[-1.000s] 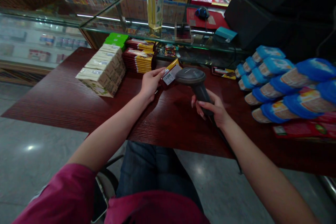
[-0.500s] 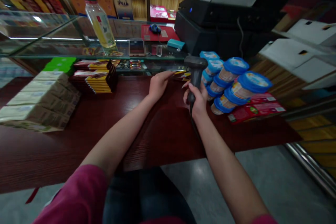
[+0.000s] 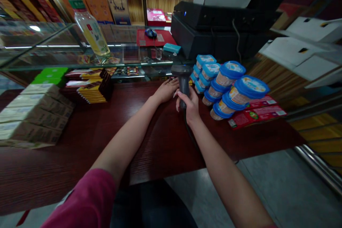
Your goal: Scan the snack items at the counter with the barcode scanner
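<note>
My right hand (image 3: 187, 104) is wrapped round the handle of a dark grey barcode scanner (image 3: 182, 74), which stands upright over the dark red wooden table (image 3: 160, 139) with its cable running back under my wrist. Just to its left, my left hand (image 3: 166, 92) rests on the table with the fingers stretched out flat toward the scanner's head. A sliver of a yellow bar (image 3: 190, 82) shows behind the scanner; I cannot tell whether my left fingers touch it.
Blue-lidded tubs (image 3: 232, 85) lie stacked on red packets (image 3: 256, 114) to the right. Yellow-and-brown bars (image 3: 92, 87), cream boxes (image 3: 32, 114) and green boxes (image 3: 49, 74) are piled on the left. Behind stand a glass counter (image 3: 66, 55) with a bottle (image 3: 89, 25) and a black till (image 3: 213, 28).
The view swung right. My left hand carried the yellow bar from in front of the scanner down to the table and flattened out. My right hand turned the scanner upright and moved it further back.
</note>
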Available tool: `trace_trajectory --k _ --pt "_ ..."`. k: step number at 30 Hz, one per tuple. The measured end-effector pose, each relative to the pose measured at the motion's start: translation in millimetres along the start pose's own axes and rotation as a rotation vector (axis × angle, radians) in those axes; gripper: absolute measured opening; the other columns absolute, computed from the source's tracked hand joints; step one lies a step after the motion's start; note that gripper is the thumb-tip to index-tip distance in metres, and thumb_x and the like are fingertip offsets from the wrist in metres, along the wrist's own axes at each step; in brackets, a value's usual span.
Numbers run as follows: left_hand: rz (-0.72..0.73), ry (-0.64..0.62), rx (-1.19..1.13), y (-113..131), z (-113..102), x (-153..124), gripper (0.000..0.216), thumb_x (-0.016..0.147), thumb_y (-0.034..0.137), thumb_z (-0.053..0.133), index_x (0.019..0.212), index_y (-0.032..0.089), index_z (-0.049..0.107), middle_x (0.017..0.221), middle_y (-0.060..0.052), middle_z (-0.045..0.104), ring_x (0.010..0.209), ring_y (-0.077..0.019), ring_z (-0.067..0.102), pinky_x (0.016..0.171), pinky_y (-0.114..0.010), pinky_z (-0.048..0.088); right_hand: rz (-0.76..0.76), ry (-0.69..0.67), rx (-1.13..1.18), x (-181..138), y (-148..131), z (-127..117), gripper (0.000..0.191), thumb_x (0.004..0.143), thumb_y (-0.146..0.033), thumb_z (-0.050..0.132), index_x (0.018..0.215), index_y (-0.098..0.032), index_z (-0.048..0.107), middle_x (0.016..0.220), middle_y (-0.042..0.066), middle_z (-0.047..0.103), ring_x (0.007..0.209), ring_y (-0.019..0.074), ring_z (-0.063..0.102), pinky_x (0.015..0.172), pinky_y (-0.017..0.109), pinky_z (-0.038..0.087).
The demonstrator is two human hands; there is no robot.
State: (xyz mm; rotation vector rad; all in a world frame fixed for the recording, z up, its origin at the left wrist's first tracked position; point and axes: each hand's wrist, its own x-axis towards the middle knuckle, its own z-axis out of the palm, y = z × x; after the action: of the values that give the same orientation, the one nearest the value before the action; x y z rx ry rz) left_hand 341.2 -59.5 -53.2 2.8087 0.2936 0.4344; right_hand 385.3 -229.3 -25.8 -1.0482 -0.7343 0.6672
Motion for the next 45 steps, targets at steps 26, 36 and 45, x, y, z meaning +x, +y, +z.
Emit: trace_trajectory --k 26,36,45 --pt "-0.684 0.861 0.272 -61 -123 -265 0.064 0.093 0.004 0.041 0.151 0.022 0.063 0.160 -0.010 0.064 0.159 -0.0250 0.048 0.133 -0.050 0.036 0.326 -0.411 0.056 -41 -17 19 0.025 0.082 -0.042 0.080 0.096 -0.023 0.072 0.095 0.005 0.072 0.049 0.0104 0.045 0.040 0.028 0.036" --pt "-0.531 0.517 0.322 -6 -123 -236 0.042 0.111 0.026 0.045 0.142 0.034 0.072 0.133 -0.006 0.081 0.135 -0.0298 0.068 0.122 -0.054 0.042 0.364 -0.577 -0.024 -43 -11 14 0.032 0.086 -0.045 0.079 0.103 -0.020 0.070 0.081 0.006 0.072 0.046 0.0120 0.047 0.038 0.029 0.037" --pt "-0.364 0.298 0.279 -24 -121 -241 0.044 0.100 0.040 0.072 0.143 0.027 0.073 0.155 -0.010 0.069 0.154 -0.0331 0.055 0.136 -0.060 0.030 0.368 -0.564 0.003 -46 -13 18 0.027 0.086 -0.040 0.078 0.104 -0.021 0.070 0.091 0.006 0.074 0.047 0.0104 0.050 0.038 0.027 0.040"
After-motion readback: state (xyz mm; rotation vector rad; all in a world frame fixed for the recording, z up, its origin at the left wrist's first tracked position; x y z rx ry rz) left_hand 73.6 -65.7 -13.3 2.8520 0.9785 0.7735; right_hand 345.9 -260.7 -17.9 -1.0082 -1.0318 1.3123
